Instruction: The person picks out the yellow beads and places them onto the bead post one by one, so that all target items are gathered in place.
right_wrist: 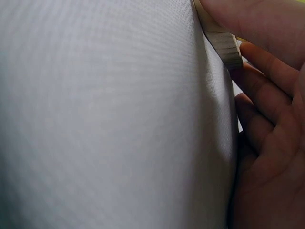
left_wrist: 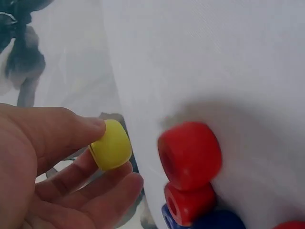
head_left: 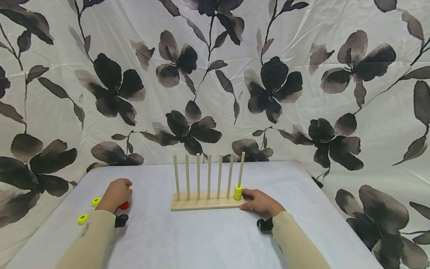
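Observation:
My left hand (head_left: 114,194) pinches a yellow bead (left_wrist: 114,145) between thumb and fingers, off to the left of the table. Just beside it in the left wrist view are red beads (left_wrist: 190,155) and a dark blue bead (left_wrist: 219,221), partly cut off by the frame. A wooden peg rack (head_left: 205,203) with several upright pegs stands mid-table. Yellow beads (head_left: 237,192) are stacked on its rightmost peg. At the rack's right end my right hand (head_left: 262,202) grips the base (right_wrist: 228,47), thumb on one side and fingers on the other.
Two loose yellow beads, one nearer (head_left: 82,219) and one farther (head_left: 96,201), lie left of my left forearm. A white cloth covers the table (head_left: 208,239). Behind its far edge hangs a floral curtain (head_left: 215,74).

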Demonstrator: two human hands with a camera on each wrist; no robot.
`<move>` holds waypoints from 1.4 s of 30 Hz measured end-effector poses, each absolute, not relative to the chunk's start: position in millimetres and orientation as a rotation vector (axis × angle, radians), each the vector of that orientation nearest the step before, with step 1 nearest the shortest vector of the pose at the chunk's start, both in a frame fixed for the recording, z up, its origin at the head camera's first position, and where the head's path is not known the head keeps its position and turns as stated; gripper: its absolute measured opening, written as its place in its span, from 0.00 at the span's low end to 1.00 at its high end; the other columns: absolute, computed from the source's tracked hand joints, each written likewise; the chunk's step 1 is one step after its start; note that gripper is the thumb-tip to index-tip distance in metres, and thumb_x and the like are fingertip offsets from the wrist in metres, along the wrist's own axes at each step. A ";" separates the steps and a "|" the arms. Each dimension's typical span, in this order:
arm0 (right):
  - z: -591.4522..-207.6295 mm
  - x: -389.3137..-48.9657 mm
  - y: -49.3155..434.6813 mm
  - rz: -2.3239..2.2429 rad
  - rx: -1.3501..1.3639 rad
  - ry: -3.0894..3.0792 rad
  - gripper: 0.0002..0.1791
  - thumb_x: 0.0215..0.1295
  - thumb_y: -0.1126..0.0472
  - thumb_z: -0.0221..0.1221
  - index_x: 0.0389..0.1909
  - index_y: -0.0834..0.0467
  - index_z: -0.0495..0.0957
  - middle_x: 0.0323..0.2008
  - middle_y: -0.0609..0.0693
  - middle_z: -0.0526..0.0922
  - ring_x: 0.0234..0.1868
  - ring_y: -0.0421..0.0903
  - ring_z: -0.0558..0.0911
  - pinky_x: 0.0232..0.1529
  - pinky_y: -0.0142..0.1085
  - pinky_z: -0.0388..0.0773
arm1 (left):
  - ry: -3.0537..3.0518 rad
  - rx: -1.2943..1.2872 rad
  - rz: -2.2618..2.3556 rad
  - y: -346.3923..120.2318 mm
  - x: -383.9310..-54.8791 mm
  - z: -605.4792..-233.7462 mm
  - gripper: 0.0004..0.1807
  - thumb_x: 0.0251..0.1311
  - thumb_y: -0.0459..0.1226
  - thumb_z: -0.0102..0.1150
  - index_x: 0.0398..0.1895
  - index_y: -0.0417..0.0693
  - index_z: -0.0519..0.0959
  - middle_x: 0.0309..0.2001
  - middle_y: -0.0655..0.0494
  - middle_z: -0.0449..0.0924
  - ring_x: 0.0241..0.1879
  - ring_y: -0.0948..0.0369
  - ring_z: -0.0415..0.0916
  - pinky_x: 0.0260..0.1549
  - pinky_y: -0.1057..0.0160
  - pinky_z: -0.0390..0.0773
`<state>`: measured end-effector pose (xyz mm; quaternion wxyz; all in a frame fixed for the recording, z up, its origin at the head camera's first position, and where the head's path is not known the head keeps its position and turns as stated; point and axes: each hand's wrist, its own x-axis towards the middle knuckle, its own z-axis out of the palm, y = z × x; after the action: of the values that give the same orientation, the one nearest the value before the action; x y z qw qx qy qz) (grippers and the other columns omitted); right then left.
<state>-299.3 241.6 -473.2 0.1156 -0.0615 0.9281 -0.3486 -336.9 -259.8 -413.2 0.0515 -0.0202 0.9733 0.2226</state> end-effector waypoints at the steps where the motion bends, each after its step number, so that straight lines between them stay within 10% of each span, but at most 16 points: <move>1: -472.9 -299.3 241.3 -1.023 -0.182 2.721 0.44 0.52 0.46 0.70 0.70 0.51 0.65 0.71 0.52 0.66 0.73 0.57 0.60 0.71 0.58 0.56 | 2.969 -0.054 0.692 -259.6 -336.3 -413.1 0.22 0.63 0.31 0.52 0.59 0.27 0.71 0.56 0.28 0.71 0.45 0.43 0.71 0.51 0.43 0.78; 42: -470.6 -296.3 237.8 -1.025 -0.179 2.715 0.44 0.52 0.45 0.70 0.70 0.52 0.66 0.71 0.53 0.66 0.73 0.59 0.60 0.71 0.59 0.55 | 3.055 0.130 1.065 -221.1 -302.8 -380.0 0.28 0.66 0.38 0.57 0.66 0.37 0.67 0.60 0.36 0.73 0.59 0.41 0.71 0.55 0.44 0.77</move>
<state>-296.3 237.8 -470.6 0.1169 -0.0610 0.9274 -0.3501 -302.8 -221.1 -380.0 -0.0480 0.0400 0.9424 0.3285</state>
